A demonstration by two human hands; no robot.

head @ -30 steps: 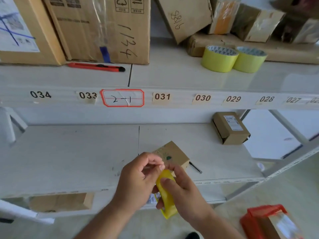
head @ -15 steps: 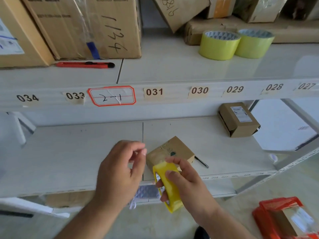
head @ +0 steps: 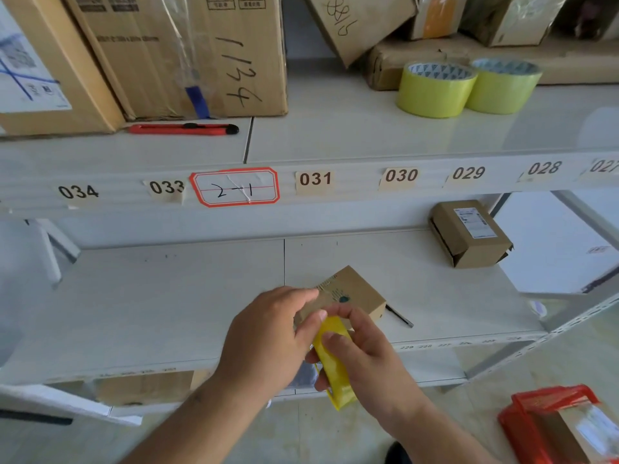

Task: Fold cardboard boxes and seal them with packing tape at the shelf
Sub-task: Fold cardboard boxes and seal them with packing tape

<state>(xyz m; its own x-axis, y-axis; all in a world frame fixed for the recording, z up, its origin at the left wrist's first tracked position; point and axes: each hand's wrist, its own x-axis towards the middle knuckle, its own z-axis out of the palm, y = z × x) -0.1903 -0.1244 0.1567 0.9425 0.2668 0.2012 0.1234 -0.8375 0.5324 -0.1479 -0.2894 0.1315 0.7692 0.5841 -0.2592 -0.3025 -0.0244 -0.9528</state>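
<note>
While the right hand (head: 368, 356) curls around the yellow tape roll (head: 333, 363) just in front of the small cardboard box (head: 348, 293) on the lower shelf (head: 167, 306), the left hand (head: 268, 339) pinches at the roll's top edge, fingers bent together.

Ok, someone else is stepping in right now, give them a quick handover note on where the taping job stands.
Right hand grips the yellow tape roll edge-on.
Left hand pinches at the roll's top, apparently at the tape end.
Small cardboard box sits folded on the lower shelf, just behind the hands; no tape strip visible on it.
Two spare rolls and a red cutter lie on the upper shelf.
Left: pull tape, seal box, cut.
</note>
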